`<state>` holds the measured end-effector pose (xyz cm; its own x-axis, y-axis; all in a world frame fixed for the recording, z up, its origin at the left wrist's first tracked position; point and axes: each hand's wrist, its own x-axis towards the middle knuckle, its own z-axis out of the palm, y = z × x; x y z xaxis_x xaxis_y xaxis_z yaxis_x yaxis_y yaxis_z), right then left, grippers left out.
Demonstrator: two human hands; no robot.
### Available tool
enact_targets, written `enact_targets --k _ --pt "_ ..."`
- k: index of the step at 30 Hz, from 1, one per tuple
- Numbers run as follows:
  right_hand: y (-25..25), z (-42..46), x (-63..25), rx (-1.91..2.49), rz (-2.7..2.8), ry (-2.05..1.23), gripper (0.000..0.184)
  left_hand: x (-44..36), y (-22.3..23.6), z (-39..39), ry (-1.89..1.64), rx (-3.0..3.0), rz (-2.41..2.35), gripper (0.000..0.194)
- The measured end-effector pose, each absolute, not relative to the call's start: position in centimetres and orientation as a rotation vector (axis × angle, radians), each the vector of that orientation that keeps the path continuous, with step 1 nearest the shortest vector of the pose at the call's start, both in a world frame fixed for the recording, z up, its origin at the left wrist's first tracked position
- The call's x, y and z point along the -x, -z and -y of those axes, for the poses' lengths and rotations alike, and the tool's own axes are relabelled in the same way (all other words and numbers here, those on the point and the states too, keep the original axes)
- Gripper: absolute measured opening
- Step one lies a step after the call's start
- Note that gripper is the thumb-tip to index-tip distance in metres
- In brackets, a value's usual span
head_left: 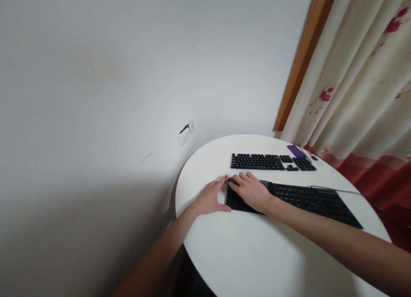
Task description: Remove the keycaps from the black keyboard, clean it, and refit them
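A black keyboard base (308,198) lies slanted on the round white table. My left hand (209,197) spans its left end, thumb at the near corner and fingers at the far corner, bracing it. Over the base's left part rests my right hand (252,190), palm down with fingers bent. Something small and dark shows at its fingertips; I cannot make out what it is. A dark greenish patch shows beside the right wrist. Behind the base, black keycaps (257,161) lie in separate blocks in keyboard order.
A purple object (296,151) lies at the table's far right, with a small dark item near it. A thin cable (337,189) runs off to the right. A wall socket (184,137) is on the white wall. Floral curtains (353,100) hang at the right.
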<state>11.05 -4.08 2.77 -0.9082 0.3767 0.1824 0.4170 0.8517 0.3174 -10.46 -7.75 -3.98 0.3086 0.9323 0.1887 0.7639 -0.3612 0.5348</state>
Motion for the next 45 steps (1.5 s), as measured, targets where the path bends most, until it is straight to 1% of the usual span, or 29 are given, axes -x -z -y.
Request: enact_targets --k 3,4,7,8,12,17,21,22,26,31,36,40,43,45 --pt "-2.7 4.4 -11.6 0.350 3.015 0.430 0.024 10.5 4.0 7.8 -0.682 -2.220 -1.508 0.124" --pt "-2.6 4.6 -11.8 0.366 3.017 0.435 0.023 10.5 4.0 7.8 -0.683 -2.215 -1.502 0.124" --pt "-2.5 4.9 -12.3 0.634 2.926 0.530 0.023 10.5 4.1 7.8 -0.686 -2.211 -1.498 0.123" --pt "-2.5 4.9 -12.4 0.664 2.909 0.539 0.023 10.5 4.1 7.8 -0.685 -2.212 -1.498 0.123" --pt "-2.4 5.1 -12.5 0.435 3.014 0.452 0.023 10.4 4.0 7.9 -0.672 -2.212 -1.487 0.125" --pt "-2.6 5.4 -12.4 0.709 2.932 0.536 0.022 10.3 3.7 7.9 -0.672 -2.199 -1.514 0.123" --pt "-2.5 5.7 -12.6 0.445 3.023 0.418 0.023 10.3 3.7 7.9 -0.680 -2.191 -1.494 0.124" --pt "-2.5 5.7 -12.6 0.447 3.029 0.415 0.023 10.3 3.7 7.9 -0.682 -2.191 -1.493 0.124" --pt "-2.3 5.6 -12.7 0.747 2.928 0.466 0.022 10.4 4.0 7.9 -0.680 -2.192 -1.512 0.123" --pt "-2.2 5.2 -12.6 0.613 2.971 0.330 0.024 10.6 4.4 7.7 -0.682 -2.203 -1.513 0.125" --pt "-2.4 4.1 -12.1 0.816 2.840 0.369 0.032 10.5 4.2 7.8 -0.678 -2.206 -1.528 0.122" --pt "-2.6 3.2 -11.3 0.728 2.914 0.276 0.026 10.4 3.8 7.9 -0.663 -2.194 -1.527 0.121" --pt "-2.6 2.7 -10.7 0.890 2.825 0.356 0.026 10.5 3.9 7.8 -0.667 -2.207 -1.515 0.122" --pt "-2.6 2.3 -10.4 0.930 2.805 0.354 0.025 10.6 3.9 7.8 -0.674 -2.215 -1.512 0.122"
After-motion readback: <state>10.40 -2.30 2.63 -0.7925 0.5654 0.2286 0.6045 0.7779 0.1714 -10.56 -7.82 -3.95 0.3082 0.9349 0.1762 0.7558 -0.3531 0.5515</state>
